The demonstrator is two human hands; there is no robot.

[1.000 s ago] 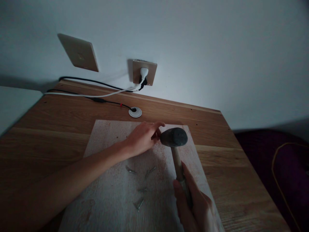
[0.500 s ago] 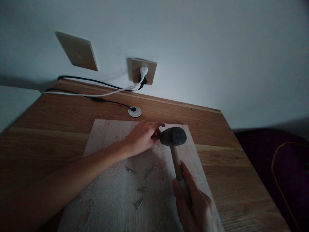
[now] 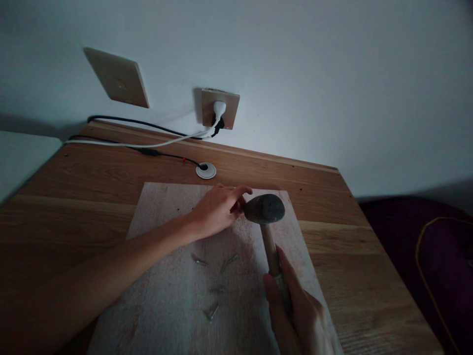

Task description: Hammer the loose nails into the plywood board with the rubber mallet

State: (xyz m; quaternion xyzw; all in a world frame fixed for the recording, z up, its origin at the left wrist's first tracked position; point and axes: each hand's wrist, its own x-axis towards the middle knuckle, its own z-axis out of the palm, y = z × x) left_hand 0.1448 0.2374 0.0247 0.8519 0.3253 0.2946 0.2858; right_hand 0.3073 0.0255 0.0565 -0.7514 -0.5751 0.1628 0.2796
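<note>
My right hand (image 3: pixel 299 310) is wrapped round the wooden handle of a hammer (image 3: pixel 264 209), whose dark head hovers over the far part of a pale wooden board (image 3: pixel 166 305). My left hand (image 3: pixel 218 209) rests on the board just left of the hammer head, fingers pinched together beside it; what they hold is hidden by the hand and the head. Several loose nails (image 3: pixel 212 310) lie on the board between my two arms.
The board lies on a brown wooden desk (image 3: pixel 55 197) against a white wall. A round cable grommet (image 3: pixel 206 170) sits behind the board. Black and white cables (image 3: pixel 148 143) run to a wall socket (image 3: pixel 219 108). A blank wall plate (image 3: pixel 117 78) is at the left, dark purple fabric (image 3: pixel 424 256) at the right.
</note>
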